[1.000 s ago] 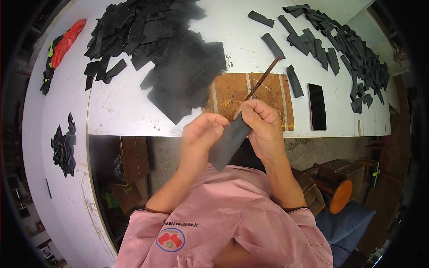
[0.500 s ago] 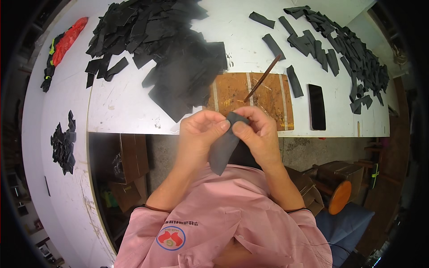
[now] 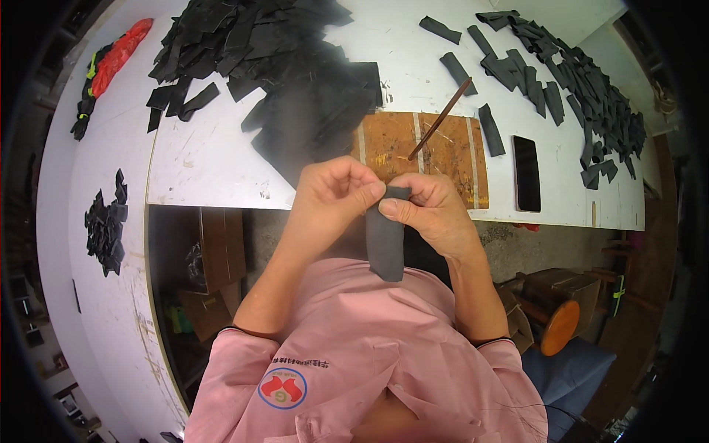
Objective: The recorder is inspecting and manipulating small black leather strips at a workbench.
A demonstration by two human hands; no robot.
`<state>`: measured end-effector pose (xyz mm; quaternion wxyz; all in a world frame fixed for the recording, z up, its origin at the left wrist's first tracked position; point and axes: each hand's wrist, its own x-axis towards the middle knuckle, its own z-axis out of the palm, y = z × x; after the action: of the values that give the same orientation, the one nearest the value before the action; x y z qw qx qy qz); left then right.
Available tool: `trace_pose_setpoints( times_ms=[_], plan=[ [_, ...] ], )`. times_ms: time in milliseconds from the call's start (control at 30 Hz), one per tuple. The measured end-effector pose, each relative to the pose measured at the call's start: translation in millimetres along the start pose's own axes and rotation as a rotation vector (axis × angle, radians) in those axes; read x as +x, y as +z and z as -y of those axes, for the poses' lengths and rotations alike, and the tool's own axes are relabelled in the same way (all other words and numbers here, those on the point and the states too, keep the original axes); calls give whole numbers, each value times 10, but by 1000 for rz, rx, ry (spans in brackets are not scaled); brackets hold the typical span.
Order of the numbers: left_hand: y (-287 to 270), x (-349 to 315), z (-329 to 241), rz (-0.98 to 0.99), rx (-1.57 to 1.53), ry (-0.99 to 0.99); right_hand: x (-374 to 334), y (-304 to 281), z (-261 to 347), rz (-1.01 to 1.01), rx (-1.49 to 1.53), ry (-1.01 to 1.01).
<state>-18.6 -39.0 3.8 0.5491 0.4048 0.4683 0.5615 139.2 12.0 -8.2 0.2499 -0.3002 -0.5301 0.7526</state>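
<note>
The dark cloth (image 3: 385, 247) was pinched by the left hand (image 3: 332, 193) and right hand (image 3: 437, 213); many folded pieces (image 3: 553, 103) looked done, but a big pile (image 3: 244, 44) seemed left.

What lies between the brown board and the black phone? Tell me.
In the head view: a dark strip, toward the far end, and white tabletop.
</note>
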Motion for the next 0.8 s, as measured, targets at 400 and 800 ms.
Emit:
trace_pose_setpoints(
  times_ms=[400,800],
  plan=[
    [34,-37,111,-252,-376,-91,-229,215,-70,-22,70,29],
    [-50,-154,-6,7,-128,-104,-297,235,-27,106,66,84]
  ],
)
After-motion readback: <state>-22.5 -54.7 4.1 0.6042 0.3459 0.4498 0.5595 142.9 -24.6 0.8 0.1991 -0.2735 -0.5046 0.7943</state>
